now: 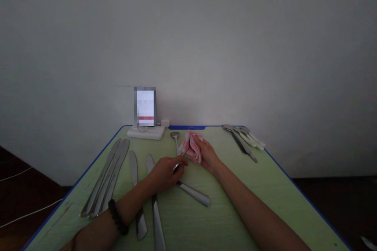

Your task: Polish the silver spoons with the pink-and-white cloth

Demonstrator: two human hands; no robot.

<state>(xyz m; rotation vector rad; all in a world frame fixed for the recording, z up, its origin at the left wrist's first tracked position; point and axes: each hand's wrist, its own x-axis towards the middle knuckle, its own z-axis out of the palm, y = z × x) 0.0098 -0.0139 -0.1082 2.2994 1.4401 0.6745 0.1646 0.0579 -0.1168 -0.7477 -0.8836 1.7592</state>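
Observation:
My left hand is closed on a metal spoon; its rounded end shows at my fingers and its thin shaft runs up to the right. Folded around the far part of that shaft is a pink-and-white cloth, gripped by my right hand. The covered end of the spoon is hidden. Another spoon lies just behind, partly behind the cloth. Below my left hand, a metal handle sticks out on the table. Two table knives lie partly under my left forearm.
Several knives lie side by side at the table's left. Spoons and white-handled cutlery are grouped at the back right. A lit phone stands on a white base near the wall. The green table has a blue edge.

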